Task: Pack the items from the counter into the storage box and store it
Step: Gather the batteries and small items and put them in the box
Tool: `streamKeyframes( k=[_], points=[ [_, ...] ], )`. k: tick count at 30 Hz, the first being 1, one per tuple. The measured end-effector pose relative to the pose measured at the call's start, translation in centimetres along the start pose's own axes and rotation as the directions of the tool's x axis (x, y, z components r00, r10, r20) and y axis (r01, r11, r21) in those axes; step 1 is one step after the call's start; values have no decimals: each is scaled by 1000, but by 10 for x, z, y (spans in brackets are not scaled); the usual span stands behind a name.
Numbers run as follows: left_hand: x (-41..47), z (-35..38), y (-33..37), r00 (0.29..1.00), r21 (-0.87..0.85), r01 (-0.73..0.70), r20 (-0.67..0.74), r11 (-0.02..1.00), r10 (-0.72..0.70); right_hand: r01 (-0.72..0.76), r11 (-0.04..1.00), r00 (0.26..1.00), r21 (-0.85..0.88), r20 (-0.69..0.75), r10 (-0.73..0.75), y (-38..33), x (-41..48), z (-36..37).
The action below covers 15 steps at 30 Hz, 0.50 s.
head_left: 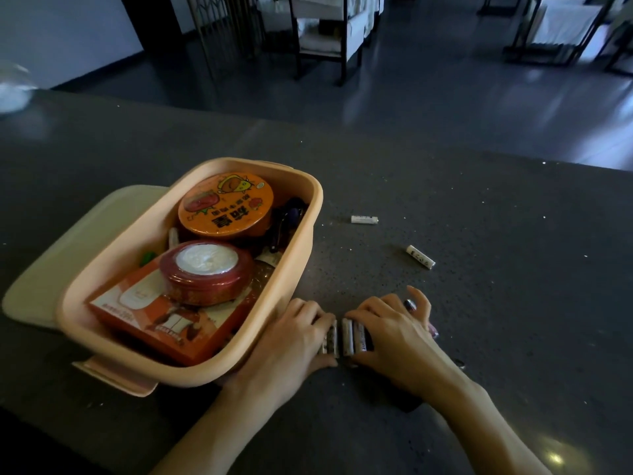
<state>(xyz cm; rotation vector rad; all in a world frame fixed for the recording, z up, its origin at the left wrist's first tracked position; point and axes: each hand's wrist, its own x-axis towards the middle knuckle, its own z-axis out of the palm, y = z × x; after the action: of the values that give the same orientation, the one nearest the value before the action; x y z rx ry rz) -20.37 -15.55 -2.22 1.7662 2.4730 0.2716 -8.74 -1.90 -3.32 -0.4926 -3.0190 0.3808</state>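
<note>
The storage box [310,234] stands on the table [479,303], left of centre, partly on its lid [85,234], which juts out to the left. In the box, a round tin [226,205] lies at the far end and a jar [205,269] sits nearer, on a carton [154,320]. Just right of the box's near corner, the left hand [291,341] and right hand [390,334] enclose a bunch of batteries [342,337]. Behind them lie a loose battery [364,219] and, further right, another battery [420,256].
</note>
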Motion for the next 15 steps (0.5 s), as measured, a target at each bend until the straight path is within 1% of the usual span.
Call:
streamKeyframes(
  k=[2, 5, 6, 7, 9, 11, 12, 13, 15],
  points=[
    [-7, -11, 4, 999, -11, -31, -40, 999, 30, -45, 999, 999, 21, -29, 45, 5, 0, -12],
    [-22, -40, 12, 992, -144, -88, -102, 986, 74, -114, 993, 990, 13, -82, 115, 10, 5, -43],
    [-28, -54, 15, 989, -153, -113, -109, 982, 97, -125, 992, 986, 24, -107, 127, 10, 8, -55],
    [-34, -68, 18, 984, -146, -144, -127, 979, 126, -126, 991, 982, 48, -137, 131, 7, 13, -68],
    [-44, -97, 15, 954, -140, -234, -222, 962, 200, -102, 990, 970, 100, -212, 122, -5, 23, -92],
    [-48, -123, -3, 918, -94, -282, -315, 955, 241, -85, 989, 954, 118, -276, 115, -23, 36, -110],
    [-47, -136, -17, 906, -52, -280, -346, 959, 246, -81, 989, 949, 128, -295, 116, -32, 43, -116],
    [-44, -148, -34, 908, -25, -250, -353, 968, 226, -77, 989, 946, 128, -303, 113, -42, 51, -120],
    [-35, -167, -73, 935, -39, -145, -333, 989, 124, -68, 992, 949, 105, -299, 97, -60, 66, -123]
  ],
)
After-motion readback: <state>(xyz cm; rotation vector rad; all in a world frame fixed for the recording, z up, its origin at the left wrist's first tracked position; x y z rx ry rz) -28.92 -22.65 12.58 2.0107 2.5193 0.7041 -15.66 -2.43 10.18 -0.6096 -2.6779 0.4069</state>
